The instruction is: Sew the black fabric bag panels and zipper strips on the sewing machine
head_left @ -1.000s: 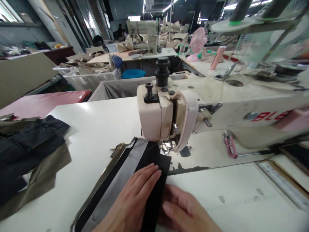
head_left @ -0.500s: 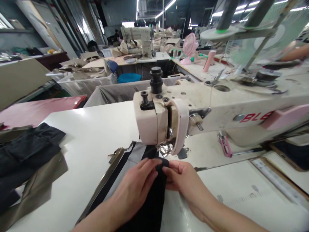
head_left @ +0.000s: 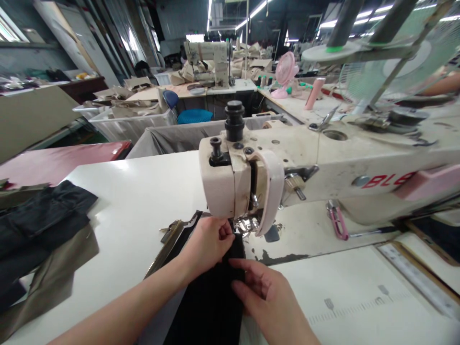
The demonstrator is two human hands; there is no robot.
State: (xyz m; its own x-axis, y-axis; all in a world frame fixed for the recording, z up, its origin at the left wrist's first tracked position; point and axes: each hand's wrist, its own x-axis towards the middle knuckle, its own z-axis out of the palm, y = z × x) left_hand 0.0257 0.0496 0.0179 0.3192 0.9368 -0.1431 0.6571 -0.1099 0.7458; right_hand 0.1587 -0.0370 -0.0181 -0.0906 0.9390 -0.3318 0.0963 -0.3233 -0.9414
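Note:
Black fabric point(head_left: 208, 302) with a grey layer and a metal zipper point(head_left: 163, 247) along its left side lies on the white table, its far end at the presser foot point(head_left: 247, 224) of the sewing machine point(head_left: 230, 182). My left hand point(head_left: 208, 242) pinches the black fabric close to the foot, fingers curled together. Nearer to me, my right hand point(head_left: 260, 292) holds the fabric's right edge between thumb and fingers. The fingertips under the cloth are hidden.
Dark and olive cloth pieces point(head_left: 46, 230) lie at the left. Pink-handled snips point(head_left: 338, 223) rest below the machine arm. Toward the right is a ruler point(head_left: 417, 273). A pink fan point(head_left: 286, 72) and a blue stool point(head_left: 195, 116) stand farther back.
My left hand has moved forward to the fabric beside the foot. My right hand has come back toward me along the right edge, apart from the left. The view has shifted slightly.

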